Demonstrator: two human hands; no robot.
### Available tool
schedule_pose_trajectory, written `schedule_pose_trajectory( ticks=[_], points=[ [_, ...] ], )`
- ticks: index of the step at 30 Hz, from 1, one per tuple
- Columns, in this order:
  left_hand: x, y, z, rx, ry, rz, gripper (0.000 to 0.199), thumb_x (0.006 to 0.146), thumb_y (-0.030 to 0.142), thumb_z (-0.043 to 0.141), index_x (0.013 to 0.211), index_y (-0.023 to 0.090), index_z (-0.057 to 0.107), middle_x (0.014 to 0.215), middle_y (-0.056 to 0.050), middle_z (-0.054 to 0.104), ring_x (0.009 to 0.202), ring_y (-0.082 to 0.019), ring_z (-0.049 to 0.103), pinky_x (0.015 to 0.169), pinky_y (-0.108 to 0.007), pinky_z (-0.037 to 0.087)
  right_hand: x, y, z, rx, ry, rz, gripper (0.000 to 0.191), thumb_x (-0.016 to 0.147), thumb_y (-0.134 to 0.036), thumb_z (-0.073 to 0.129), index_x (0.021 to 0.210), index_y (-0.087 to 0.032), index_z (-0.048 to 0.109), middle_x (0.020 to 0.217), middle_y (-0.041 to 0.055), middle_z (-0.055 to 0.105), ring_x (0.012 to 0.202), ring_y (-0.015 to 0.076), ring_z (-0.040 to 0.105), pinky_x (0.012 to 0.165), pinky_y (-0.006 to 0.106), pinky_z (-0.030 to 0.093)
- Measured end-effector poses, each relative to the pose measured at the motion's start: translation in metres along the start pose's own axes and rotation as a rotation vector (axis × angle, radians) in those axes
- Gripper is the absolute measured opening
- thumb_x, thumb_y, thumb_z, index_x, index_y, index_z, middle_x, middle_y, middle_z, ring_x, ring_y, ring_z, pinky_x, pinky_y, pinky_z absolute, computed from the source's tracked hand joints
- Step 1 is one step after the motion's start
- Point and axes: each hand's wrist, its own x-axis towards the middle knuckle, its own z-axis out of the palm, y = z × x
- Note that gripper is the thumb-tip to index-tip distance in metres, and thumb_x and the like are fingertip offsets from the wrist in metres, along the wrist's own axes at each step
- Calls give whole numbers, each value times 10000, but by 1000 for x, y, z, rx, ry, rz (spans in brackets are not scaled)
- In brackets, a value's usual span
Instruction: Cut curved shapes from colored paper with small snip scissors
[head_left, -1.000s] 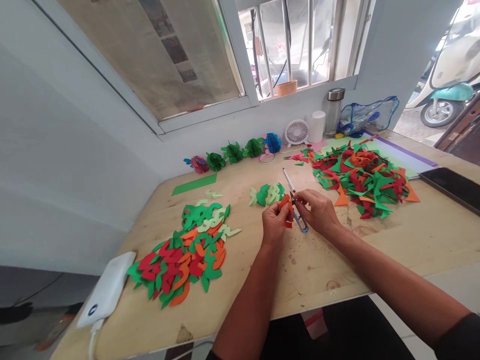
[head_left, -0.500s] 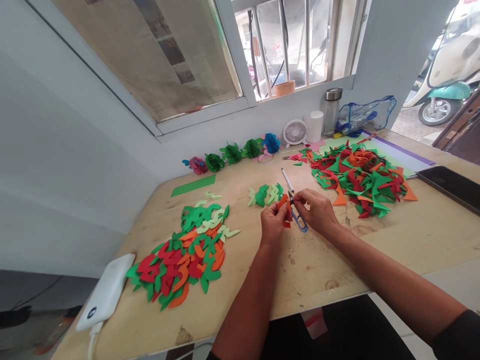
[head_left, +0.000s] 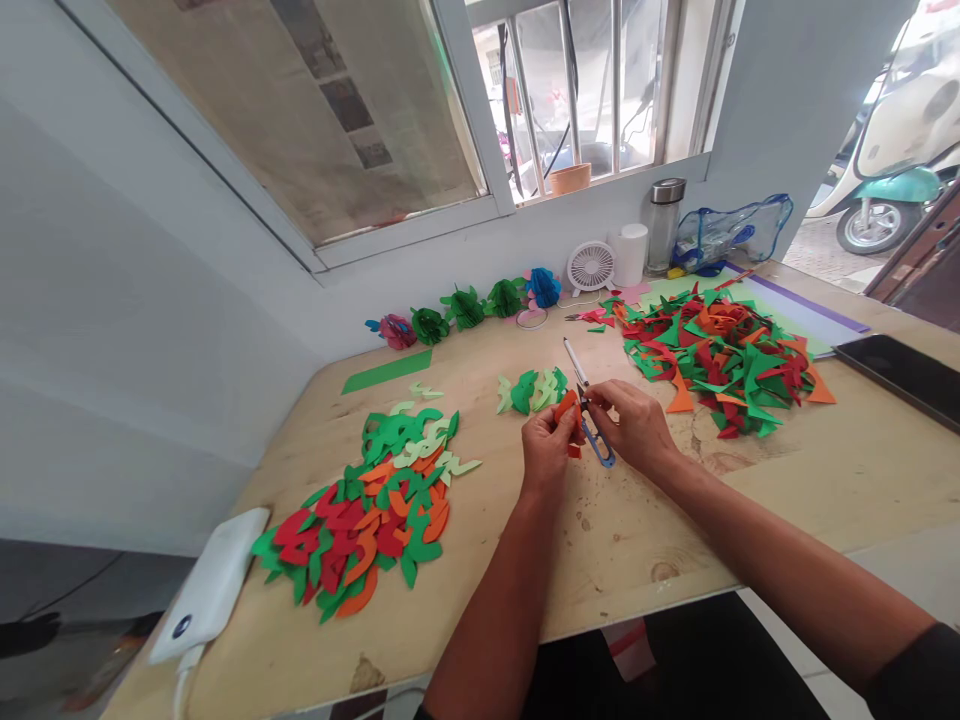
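Near the middle of the table, my left hand (head_left: pixel 546 440) pinches a piece of orange paper (head_left: pixel 565 404); a small reddish-orange bit shows below its fingers. Close against it, my right hand (head_left: pixel 632 418) is closed on thread snips (head_left: pixel 598 442) with a blue handle. The dark blades point up and away from me, right beside the orange paper. Whether they touch its edge I cannot tell. Just beyond the hands lie green and pale green cut paper shapes (head_left: pixel 531 390) and a white pen (head_left: pixel 575 360).
At left spreads a pile of curved paper shapes (head_left: pixel 375 510), with a white power bank (head_left: pixel 214 585) by the edge. A heap of paper scraps (head_left: pixel 720 360) lies at right, near a black phone (head_left: pixel 911 375). Paper flowers (head_left: pixel 465 306) and a small fan (head_left: pixel 591 267) line the wall.
The snips' blades have shifted slightly against the orange paper. Both hands stay in nearly the same place, and the piles look the same.
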Motion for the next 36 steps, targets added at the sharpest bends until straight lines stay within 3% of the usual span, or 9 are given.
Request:
schedule_pose_trajectory(
  ticks=[12,24,36],
  points=[
    [-6,8,5,25,-39,-8,347,614,461,705,614,129,604,501,10,539,441,-71,471,430,-184,385,3,1,-1,145,-25,179,85,813,-212,484,733,-208,510,686,9,589,627,146,534,574,259,397],
    [-5,9,3,-11,9,-23,340,616,453,716,616,132,608,502,8,545,437,-65,475,426,-169,406,1,-2,-2,142,-58,115,77,832,-225,474,759,-213,496,718,23,576,670,161,528,595,265,404],
    [-4,5,2,-29,-14,-17,321,627,444,707,637,135,621,520,5,546,440,-65,471,435,-181,417,1,1,-1,175,-29,157,97,836,-244,487,747,-211,506,688,8,583,635,147,529,587,260,397]
  ],
)
